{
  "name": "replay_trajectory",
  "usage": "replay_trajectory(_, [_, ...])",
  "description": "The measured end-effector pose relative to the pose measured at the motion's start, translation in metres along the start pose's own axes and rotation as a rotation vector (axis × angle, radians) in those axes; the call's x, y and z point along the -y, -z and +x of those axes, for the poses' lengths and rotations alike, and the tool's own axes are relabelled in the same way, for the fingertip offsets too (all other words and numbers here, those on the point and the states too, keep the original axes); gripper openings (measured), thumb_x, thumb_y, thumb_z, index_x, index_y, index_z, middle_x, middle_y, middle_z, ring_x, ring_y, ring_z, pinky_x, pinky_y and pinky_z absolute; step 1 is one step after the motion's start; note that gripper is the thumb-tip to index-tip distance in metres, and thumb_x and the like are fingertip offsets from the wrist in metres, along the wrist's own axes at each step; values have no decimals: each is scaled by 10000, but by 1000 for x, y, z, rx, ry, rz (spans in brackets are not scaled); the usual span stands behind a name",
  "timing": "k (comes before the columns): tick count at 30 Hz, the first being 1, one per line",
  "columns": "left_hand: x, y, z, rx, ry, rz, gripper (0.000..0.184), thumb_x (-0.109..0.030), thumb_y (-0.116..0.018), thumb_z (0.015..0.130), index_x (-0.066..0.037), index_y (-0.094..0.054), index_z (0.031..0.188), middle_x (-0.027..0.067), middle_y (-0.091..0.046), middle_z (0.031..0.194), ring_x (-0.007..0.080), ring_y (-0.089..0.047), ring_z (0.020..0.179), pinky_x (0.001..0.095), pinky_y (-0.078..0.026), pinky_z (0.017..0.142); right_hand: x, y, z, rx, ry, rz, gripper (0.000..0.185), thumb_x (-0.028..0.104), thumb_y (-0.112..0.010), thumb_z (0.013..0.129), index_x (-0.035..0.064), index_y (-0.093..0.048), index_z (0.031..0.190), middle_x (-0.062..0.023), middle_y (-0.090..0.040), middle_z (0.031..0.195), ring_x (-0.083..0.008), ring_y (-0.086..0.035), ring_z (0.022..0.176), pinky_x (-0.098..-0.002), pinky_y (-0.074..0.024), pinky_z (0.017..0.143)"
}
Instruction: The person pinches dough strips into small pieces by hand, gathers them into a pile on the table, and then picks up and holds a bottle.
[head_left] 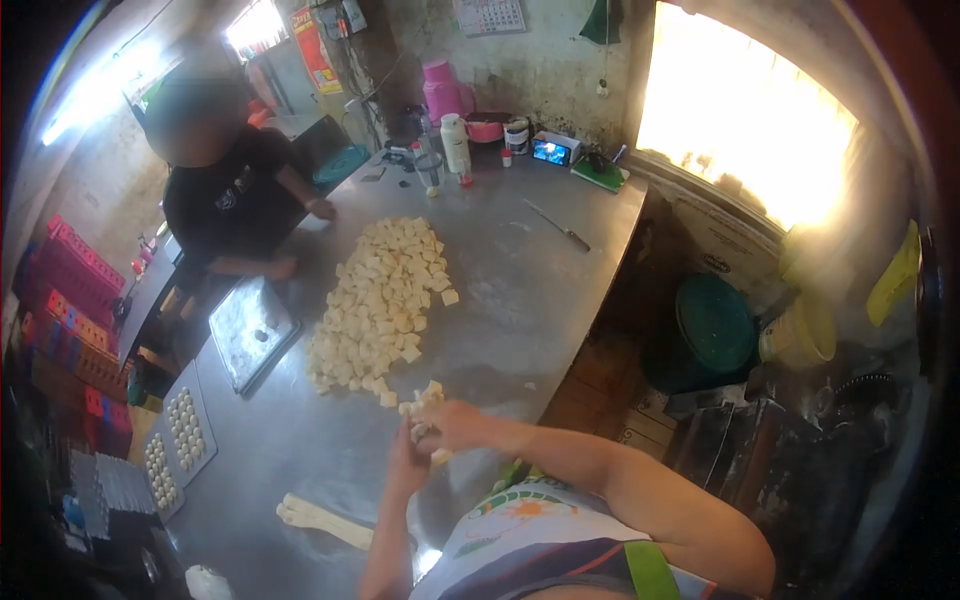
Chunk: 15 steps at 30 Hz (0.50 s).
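**Dough gripped beside the pile**

The fingers of the left hand and right hand are curled around soft dough, just off the pile's near end; blur hides each fingertip. A light, even grip would probably suit it best: squeezing hard could mash the pieces together, and keeping the hands low over the table should limit scatter.

A dough strip lies near the left forearm. Beyond it, two trays bear rows of small dough balls. A metal pan sits near a co-worker. At the far end, the contents of the pitcher, pink jug and white flask cannot be told.
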<state>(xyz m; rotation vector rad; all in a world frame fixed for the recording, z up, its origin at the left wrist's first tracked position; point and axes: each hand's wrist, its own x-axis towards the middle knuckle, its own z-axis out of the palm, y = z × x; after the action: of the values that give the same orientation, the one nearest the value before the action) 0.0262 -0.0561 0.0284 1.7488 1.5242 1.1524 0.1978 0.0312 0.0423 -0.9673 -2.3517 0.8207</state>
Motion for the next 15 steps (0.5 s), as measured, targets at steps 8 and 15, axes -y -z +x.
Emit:
replay_trajectory(8, [17,10,11,74,294,-341,363,-171,-658,919,-29,-625,1252,90,-662,833,199,-644,720,337,-534,687,35,-13,4,-217,-32,193,314,291,-684,852,86,-639,1086,-159,-666,1025,-386,-649,905,-456,-520,766])
replay_trajectory(15, [-12,3,-6,192,54,-99,285,-117,-676,900,-29,-662,1171,98,-691,849,136,-639,771,325,-530,693,-51,-9,-4,35,-329,-132,425,330,-724,815,87,-620,1148,-164,-664,1056,-380,-647,961,-471,-517,810])
